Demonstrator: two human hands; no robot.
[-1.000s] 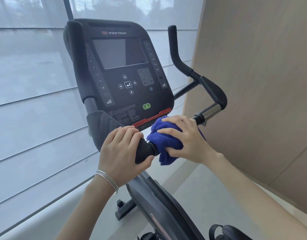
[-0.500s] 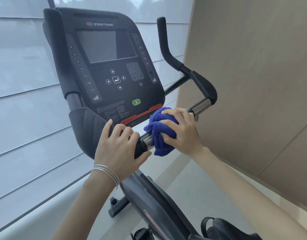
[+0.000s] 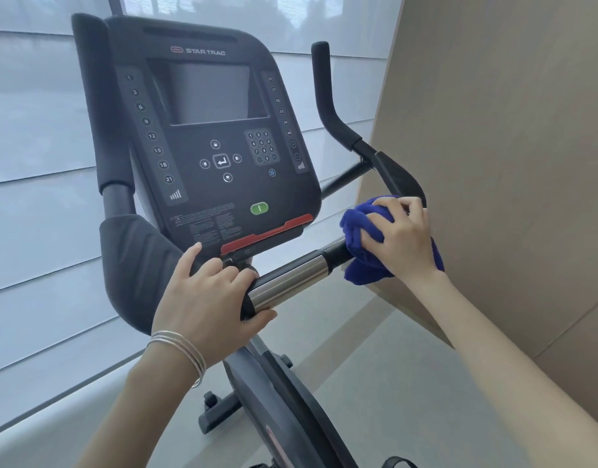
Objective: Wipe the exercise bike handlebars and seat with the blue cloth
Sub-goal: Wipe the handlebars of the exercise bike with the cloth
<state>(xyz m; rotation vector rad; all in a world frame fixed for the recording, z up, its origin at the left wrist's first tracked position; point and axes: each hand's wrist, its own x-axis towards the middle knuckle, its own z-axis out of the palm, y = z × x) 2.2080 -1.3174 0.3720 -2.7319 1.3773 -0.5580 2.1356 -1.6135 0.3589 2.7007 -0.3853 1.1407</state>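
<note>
the person's right grip is curling over the bunched deep-blue terry cloth and pressing it round the black-and-chrome exercise bike handlebar. this is happening at the right end of the near crossbar, just where the bar is bending up into the black padded right armrest. the left grip is closing round the same bar at the left end of the chrome sleeve, fingers over the top and thumb underneath, apparently steadying the machine.

the step in hand is looking like the wipe of the right-hand bend. to do it well, the cloth should be wrapping the whole tube rather than riding only on top, so a slight twisting of the wrist while sliding would be reaching the underside. a loose tail of cloth is hanging below the hand; gathering it in would be giving firmer contact at the curve, where a flat pass is likely to skip.

the stretch under the left grip is getting no cloth while that hand is covering it, so it will be needing its own pass. so will the tall black foam horn at the far right and the padded grips on the left. the dark console is sitting just beyond the bar, so strokes are best staying clear of its buttons. the seat is not showing in this view.
</note>
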